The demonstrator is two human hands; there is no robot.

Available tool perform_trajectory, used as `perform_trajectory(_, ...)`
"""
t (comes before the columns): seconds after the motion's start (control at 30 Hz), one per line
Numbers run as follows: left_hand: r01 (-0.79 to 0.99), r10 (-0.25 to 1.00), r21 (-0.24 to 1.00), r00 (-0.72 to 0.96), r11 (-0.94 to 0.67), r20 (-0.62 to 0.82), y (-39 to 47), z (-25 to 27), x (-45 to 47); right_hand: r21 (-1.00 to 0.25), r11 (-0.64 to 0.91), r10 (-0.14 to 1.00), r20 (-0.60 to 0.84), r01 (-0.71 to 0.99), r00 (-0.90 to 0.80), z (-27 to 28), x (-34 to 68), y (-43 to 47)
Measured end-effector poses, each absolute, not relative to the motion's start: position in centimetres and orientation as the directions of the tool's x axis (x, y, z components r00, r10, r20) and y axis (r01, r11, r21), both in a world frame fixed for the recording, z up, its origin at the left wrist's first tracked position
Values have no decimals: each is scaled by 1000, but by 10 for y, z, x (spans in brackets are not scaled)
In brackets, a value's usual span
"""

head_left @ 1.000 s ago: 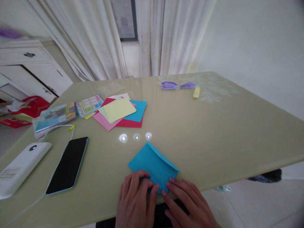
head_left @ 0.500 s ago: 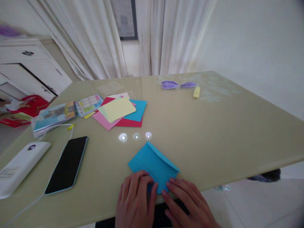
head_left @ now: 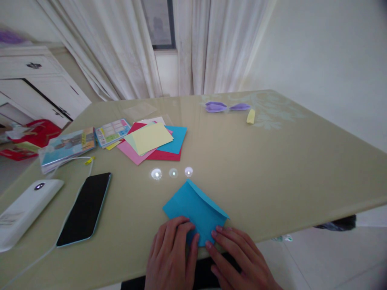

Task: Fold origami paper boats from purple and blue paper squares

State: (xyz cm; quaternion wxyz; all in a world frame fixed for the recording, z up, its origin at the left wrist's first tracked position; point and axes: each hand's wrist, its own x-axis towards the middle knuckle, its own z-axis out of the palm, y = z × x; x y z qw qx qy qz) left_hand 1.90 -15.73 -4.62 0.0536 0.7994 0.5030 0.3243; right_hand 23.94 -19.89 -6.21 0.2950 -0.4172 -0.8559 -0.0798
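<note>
Fingers of the left hand [head_left: 171, 255] lie bent on the near-left side of the blue, four-cornered folded paper [head_left: 195, 207]; whether index finger and thumb pinch it, I cannot tell. The right hand [head_left: 238, 255] is unclenched and grasps nothing, its extended fingertips resting on the paper's near-right end. The paper lies on the pale, glossy table [head_left: 281, 169] by its near edge, stretching forward from between the hands, so neither is nearer: both touch it. Its long axis seems to slant from far left to near right (the left hand hides part of it), with a folded flap along the far-right edge.

As for containers, the white wooden cabinet [head_left: 22, 64] at far left has its drawer closed, contents hidden. Farther forward on the table is a clear, flat plastic sleeve [head_left: 140, 110] (or sheet, hard to say), behind the fanned stack of coloured paper sheets [head_left: 152, 139].
</note>
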Motion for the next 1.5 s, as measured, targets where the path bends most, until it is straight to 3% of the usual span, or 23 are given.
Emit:
perform_trajectory(0.73, 781, 850, 398, 306, -481, 429, -161, -49, 14, -110, 631, 675, 567, 768, -473, -63, 241, -201)
perform_trajectory(1.03, 848, 819, 207, 362, -487, 445, -166, -58, 24, -139, 624, 665, 610, 769, -430, -59, 235, -197)
perform_trajectory(1.27, 883, 827, 136, 355, -450, 435, -163, -54, -8, -204, 609, 693, 606, 766, -390, -57, 232, -196)
perform_trajectory(1.4, 857, 770, 193, 303, -478, 561, -164, -53, 15, -186, 605, 677, 633, 774, -376, -59, 229, -194)
perform_trajectory(1.5, 843, 783, 285, 227, -455, 579, -165, -56, 35, -162, 614, 668, 627, 772, -400, -60, 230, -193)
